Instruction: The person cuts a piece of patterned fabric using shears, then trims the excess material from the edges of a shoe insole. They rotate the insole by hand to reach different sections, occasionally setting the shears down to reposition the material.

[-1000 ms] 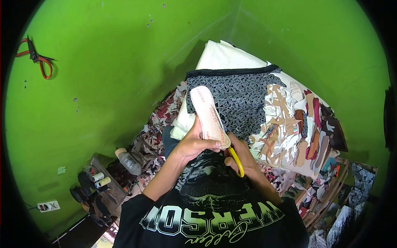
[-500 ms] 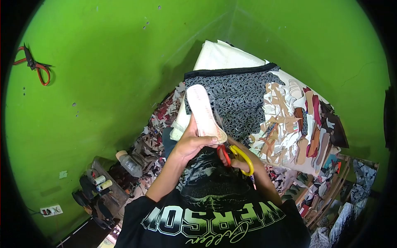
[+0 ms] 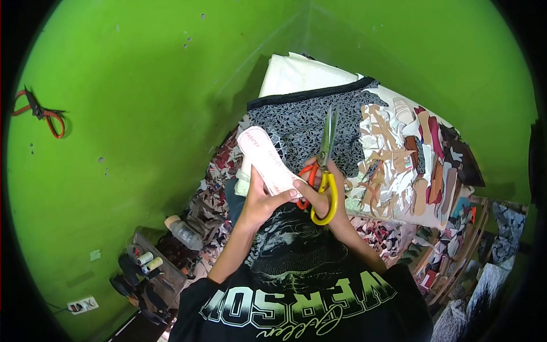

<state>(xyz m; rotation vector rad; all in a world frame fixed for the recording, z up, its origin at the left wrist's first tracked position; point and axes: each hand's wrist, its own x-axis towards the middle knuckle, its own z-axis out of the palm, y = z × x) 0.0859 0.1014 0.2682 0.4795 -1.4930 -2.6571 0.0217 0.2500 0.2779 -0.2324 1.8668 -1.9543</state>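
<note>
My left hand [image 3: 263, 200] grips a white insole-shaped piece [image 3: 264, 159] with pink-red writing and outline, its broad end pointing up and away to the left. A dark patterned scrap shows along its right edge. In my right hand [image 3: 335, 181] is a pair of scissors [image 3: 327, 142] with one red and one yellow handle loop. Their blades point up, apart from the insole, and look nearly closed. My right thumb touches the insole's lower end. Behind both hands lies black-and-grey patterned fabric [image 3: 313, 122].
Beige and white offcuts [image 3: 384, 154] cover the table's right side, near a white sheet [image 3: 305, 74]. Fabric scraps [image 3: 205, 211] pile up at left, beside a plastic bottle [image 3: 185, 233] and thread spools [image 3: 149, 262]. Red-handled snips [image 3: 43, 112] hang on the green wall.
The scissors have swung away from the insole, blades now pointing up. The insole has tilted further left, and my right thumb has come onto its lower end.
</note>
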